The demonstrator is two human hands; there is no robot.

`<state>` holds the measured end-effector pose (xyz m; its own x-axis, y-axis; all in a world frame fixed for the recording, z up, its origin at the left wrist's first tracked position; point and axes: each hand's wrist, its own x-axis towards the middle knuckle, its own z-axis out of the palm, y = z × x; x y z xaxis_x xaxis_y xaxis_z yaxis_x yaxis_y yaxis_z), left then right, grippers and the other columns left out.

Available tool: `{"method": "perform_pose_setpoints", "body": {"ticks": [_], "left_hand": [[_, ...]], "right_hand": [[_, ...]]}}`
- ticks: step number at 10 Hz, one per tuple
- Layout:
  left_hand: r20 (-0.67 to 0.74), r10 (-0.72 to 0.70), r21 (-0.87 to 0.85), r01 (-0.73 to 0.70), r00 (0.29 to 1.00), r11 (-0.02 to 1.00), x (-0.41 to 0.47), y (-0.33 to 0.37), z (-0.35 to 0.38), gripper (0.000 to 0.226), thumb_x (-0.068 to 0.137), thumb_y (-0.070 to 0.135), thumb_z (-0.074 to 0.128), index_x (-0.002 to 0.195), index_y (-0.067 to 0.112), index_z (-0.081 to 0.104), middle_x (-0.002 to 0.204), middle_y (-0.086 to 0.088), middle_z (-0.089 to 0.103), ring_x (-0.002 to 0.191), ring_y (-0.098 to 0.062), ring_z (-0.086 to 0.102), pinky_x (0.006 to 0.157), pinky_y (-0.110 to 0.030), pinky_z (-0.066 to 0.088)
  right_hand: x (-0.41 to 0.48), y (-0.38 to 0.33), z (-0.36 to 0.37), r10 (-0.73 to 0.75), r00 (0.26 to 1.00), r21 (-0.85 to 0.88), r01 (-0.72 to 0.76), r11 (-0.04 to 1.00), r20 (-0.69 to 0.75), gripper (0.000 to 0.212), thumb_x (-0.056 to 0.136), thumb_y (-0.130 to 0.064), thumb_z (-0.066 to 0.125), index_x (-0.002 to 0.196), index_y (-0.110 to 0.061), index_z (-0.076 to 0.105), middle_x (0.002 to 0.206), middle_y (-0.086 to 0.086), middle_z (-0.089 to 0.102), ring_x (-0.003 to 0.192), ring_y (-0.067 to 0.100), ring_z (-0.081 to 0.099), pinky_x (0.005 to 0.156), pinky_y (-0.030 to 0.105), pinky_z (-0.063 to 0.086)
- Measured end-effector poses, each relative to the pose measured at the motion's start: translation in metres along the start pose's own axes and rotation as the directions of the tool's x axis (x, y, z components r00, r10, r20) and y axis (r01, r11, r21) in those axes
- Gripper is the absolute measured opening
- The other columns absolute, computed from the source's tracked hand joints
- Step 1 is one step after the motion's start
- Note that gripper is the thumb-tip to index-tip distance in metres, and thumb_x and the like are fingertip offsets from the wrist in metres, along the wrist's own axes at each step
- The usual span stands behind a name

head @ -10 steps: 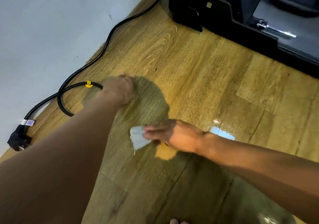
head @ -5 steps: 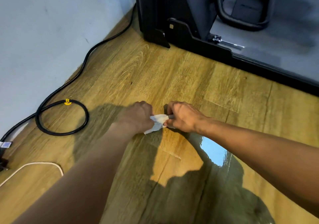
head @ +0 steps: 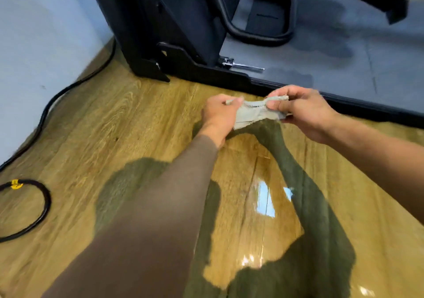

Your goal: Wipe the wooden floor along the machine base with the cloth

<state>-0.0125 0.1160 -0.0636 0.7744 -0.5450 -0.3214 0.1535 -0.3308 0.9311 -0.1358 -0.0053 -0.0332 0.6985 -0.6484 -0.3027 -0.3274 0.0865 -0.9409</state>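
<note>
A small pale grey cloth (head: 254, 113) is stretched between both hands just above the wooden floor (head: 119, 123). My left hand (head: 219, 116) pinches its left end and my right hand (head: 302, 111) pinches its right end with thumb and fingers. The black machine base (head: 231, 77) runs right behind the hands, from a tall black upright at the back left toward the right edge.
A black power cable (head: 46, 111) trails along the white wall (head: 41, 35) on the left and coils at the lower left with a yellow tag (head: 16, 184). A metal pin (head: 243, 64) sticks out by the base. Grey matting (head: 367, 52) lies beyond the base.
Both hands have lifted the cloth off the floor and pulled it open between them, closer to the machine base. One second ago only my right hand held it.
</note>
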Motion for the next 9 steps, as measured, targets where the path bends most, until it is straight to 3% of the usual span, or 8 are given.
{"method": "perform_pose_setpoints", "body": {"ticks": [1,2,3,4,5,7,8,9], "left_hand": [[0.031,-0.005,-0.053,0.007,0.999,0.999,0.018,0.02,0.037,0.018,0.078,0.017,0.076,0.095,0.013,0.071,0.088,-0.003,0.072,0.085,-0.02,0.069,0.071,-0.032,0.057],[-0.001,0.056,0.128,-0.056,0.998,0.99,0.046,0.042,0.078,0.036,0.074,0.013,0.077,0.108,0.015,0.066,0.106,-0.004,0.069,0.099,-0.02,0.064,0.09,-0.031,0.051],[-0.054,0.143,0.272,-0.123,0.988,0.954,0.066,0.051,0.097,0.042,0.075,0.015,0.077,0.113,0.017,0.058,0.115,-0.004,0.062,0.107,-0.02,0.056,0.094,-0.027,0.044],[-0.06,0.301,0.428,-0.248,0.952,0.869,0.085,0.057,0.113,0.037,0.078,0.014,0.072,0.11,0.02,0.054,0.116,-0.002,0.054,0.106,-0.018,0.052,0.087,-0.022,0.038],[0.029,0.411,0.54,-0.36,0.911,0.761,0.095,0.054,0.119,0.031,0.081,0.01,0.067,0.109,0.021,0.059,0.117,-0.001,0.053,0.109,-0.018,0.052,0.09,-0.021,0.037],[0.48,0.378,0.83,-0.55,0.792,0.098,0.1,0.044,0.118,0.04,0.088,0.012,0.058,0.125,0.023,0.052,0.127,-0.004,0.054,0.118,-0.029,0.042,0.096,-0.043,0.032],[0.491,0.32,0.837,-0.541,0.81,0.085,0.09,0.049,0.12,0.046,0.084,0.007,0.051,0.128,0.021,0.047,0.127,-0.003,0.051,0.119,-0.028,0.038,0.092,-0.042,0.029],[0.429,0.321,0.845,-0.501,0.845,0.188,0.077,0.05,0.118,0.042,0.085,0.006,0.049,0.124,0.02,0.052,0.127,-0.005,0.05,0.12,-0.029,0.038,0.092,-0.04,0.03]], "right_hand": [[0.018,-0.003,-0.028,-0.006,0.993,0.064,0.014,0.998,-0.118,0.016,0.077,-0.005,0.073,0.082,-0.018,0.065,0.076,0.001,0.065,0.064,0.011,0.059,0.058,0.025,0.047],[0.054,-0.004,-0.062,0.013,0.962,0.126,0.022,0.992,-0.274,0.019,0.077,-0.005,0.071,0.087,-0.018,0.062,0.08,-0.002,0.066,0.074,0.013,0.064,0.063,0.025,0.052],[0.079,0.002,-0.076,-0.037,0.922,-0.02,0.032,0.999,-0.385,0.02,0.077,-0.008,0.07,0.093,-0.017,0.062,0.087,0.0,0.065,0.084,0.016,0.064,0.071,0.029,0.055],[0.104,0.011,-0.087,-0.275,0.845,-0.509,0.003,0.861,-0.46,0.029,0.079,-0.024,0.069,0.106,-0.016,0.064,0.108,0.003,0.064,0.102,0.019,0.059,0.089,0.022,0.042],[0.112,0.018,-0.092,-0.346,0.841,-0.639,-0.001,0.769,-0.417,0.036,0.083,-0.028,0.066,0.115,-0.016,0.059,0.118,0.007,0.058,0.109,0.024,0.055,0.089,0.023,0.037],[0.106,0.043,-0.098,-0.502,0.831,-0.901,0.002,0.434,-0.24,0.027,0.091,-0.041,0.053,0.108,-0.023,0.065,0.113,0.013,0.048,0.105,0.034,0.048,0.083,0.04,0.043],[0.097,0.034,-0.102,-0.435,0.873,-0.911,-0.027,0.412,-0.222,0.033,0.094,-0.04,0.048,0.118,-0.023,0.062,0.116,0.013,0.05,0.105,0.035,0.05,0.09,0.042,0.04],[0.077,0.03,-0.097,-0.474,0.856,-0.8,0.131,0.585,-0.206,0.032,0.095,-0.039,0.05,0.117,-0.021,0.063,0.108,0.011,0.056,0.095,0.027,0.057,0.088,0.033,0.041]]}}
